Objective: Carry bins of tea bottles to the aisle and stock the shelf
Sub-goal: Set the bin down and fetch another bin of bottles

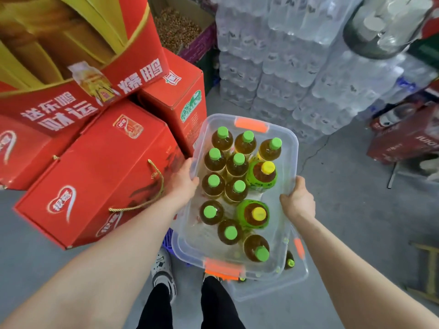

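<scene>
Tea bottles (pixel 237 188) stood upright in a clear plastic bin (pixel 288 148) with orange latches (pixel 251 124). Most had green caps and two had yellow; one near the person leaned. The bin was held up in front of the person, above their shoes (pixel 164 269) and partly over a second bin (pixel 297 279) lower down. The left hand (pixel 184 184) grasped the left long rim. The right hand (pixel 298 200) grasped the right rim, thumb on top, its other fingers hidden underneath. Red gift boxes (pixel 102 176) were stacked just to the left, and wrapped packs of water (pixel 297 74) stood ahead on the grey floor (pixel 344 210). This looked like the carrying step, with no shelf in sight. The next move would likely call for keeping the bin level and steering between boxes and water.
</scene>
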`<state>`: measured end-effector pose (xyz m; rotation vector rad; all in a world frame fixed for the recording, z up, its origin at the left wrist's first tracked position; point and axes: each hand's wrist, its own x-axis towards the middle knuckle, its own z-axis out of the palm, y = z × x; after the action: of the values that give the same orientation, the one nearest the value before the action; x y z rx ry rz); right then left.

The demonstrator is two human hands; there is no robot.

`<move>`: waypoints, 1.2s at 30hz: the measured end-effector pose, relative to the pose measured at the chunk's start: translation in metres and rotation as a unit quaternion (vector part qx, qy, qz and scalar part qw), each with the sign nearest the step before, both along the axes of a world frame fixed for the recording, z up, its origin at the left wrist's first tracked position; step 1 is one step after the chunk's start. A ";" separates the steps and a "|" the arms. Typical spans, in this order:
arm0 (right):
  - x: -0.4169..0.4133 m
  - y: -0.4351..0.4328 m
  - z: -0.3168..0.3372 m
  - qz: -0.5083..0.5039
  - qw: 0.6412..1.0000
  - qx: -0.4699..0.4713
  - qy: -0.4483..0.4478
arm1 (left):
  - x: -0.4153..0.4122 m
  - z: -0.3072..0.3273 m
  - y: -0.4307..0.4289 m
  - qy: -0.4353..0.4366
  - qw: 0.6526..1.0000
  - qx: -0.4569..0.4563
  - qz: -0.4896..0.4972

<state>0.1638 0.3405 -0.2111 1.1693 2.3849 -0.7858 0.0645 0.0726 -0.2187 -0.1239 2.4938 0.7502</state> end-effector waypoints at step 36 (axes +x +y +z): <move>0.311 -0.508 0.063 0.526 0.850 -0.016 -0.017 | 0.622 0.054 -0.466 0.032 0.872 0.010 0.488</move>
<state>0.4743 -0.1675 -0.1477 -0.2383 2.4378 -0.3836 0.6866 -0.3938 -0.1647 -1.4448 2.3752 1.1517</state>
